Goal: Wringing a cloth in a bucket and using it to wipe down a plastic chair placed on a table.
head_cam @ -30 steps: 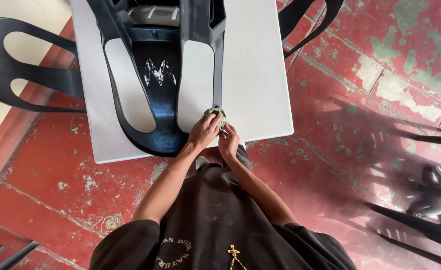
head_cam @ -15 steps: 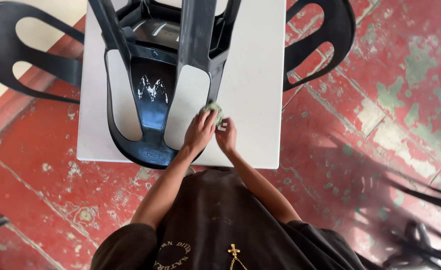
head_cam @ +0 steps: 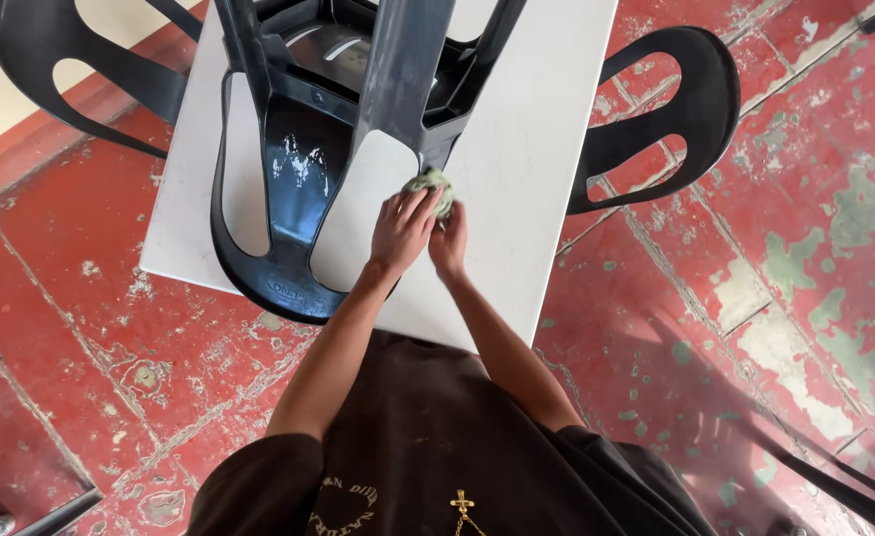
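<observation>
Both hands meet at a crumpled green cloth [head_cam: 432, 188]: the left hand [head_cam: 401, 230] lies flat over it, pressing it against the leg of an upturned black chair [head_cam: 309, 149], while the right hand [head_cam: 448, 241] pinches its near edge. The leg's long axis runs away from the hands, up and slightly left. Beneath lies the white worktop [head_cam: 517, 179]. No labels or packages show nearby.
</observation>
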